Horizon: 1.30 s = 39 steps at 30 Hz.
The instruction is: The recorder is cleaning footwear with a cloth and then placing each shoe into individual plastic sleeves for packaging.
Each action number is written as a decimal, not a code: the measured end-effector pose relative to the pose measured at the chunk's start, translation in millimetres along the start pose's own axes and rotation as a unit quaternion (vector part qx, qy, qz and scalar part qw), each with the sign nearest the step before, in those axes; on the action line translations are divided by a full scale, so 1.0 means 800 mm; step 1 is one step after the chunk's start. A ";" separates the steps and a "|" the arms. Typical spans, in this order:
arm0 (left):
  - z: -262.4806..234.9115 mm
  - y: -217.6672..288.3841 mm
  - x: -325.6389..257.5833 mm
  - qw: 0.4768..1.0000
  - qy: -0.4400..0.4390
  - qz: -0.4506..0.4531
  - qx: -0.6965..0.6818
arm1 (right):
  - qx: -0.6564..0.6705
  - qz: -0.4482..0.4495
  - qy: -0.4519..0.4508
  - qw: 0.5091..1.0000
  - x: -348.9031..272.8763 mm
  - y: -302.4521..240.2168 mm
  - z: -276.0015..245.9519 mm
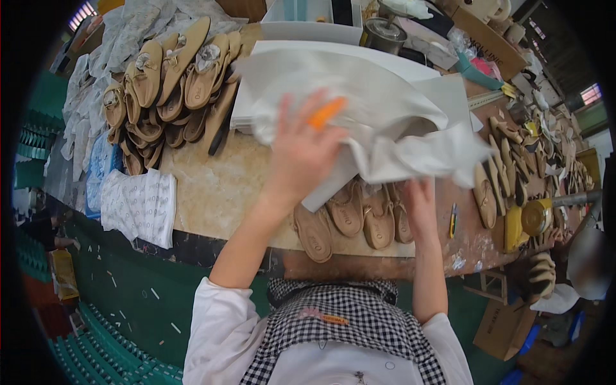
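Note:
A large white sheet, which looks like thin paper, is smeared by motion over the white stack on the table. My left hand is over its near left part, fingers spread and blurred. An orange patch shows at those fingers; whether it is worn or held is unclear. My right hand is at the sheet's near edge, its fingers closed on it and partly hidden. Below the sheet, several tan sandals lie in a row at the table's front edge, their far ends partly covered.
A pile of tan sandals stands at the left beside a folded printed cloth or paper. More sandals lie at the right. A utility knife rests near the right front edge. A white box and a metal can stand behind.

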State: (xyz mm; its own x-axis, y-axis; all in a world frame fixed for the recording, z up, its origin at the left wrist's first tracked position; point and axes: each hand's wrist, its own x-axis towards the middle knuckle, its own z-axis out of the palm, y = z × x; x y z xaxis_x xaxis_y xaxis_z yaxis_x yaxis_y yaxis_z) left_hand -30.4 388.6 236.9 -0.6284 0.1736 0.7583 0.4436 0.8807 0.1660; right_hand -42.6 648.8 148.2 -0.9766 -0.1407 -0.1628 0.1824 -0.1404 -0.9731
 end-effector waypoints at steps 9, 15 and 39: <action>-0.002 0.144 -0.099 0.929 -0.140 0.128 -0.319 | 0.214 0.099 -0.069 0.969 -0.056 0.012 0.034; -0.032 0.097 -0.083 0.943 -0.066 -0.002 -0.325 | -0.202 -0.100 -0.327 0.918 -0.080 0.069 0.011; -0.110 0.019 -0.178 0.929 -0.157 -0.336 -0.008 | -0.055 -0.108 -0.161 0.979 -0.045 -0.020 0.079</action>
State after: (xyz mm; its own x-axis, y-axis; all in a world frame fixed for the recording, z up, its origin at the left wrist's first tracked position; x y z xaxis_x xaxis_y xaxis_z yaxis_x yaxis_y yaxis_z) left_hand 122.0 338.3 187.3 -0.9209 -0.2910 0.2593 -0.1088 0.8308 0.5458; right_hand -3.0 594.5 180.1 -0.9012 -0.4235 0.0924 -0.0560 -0.0976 -0.9937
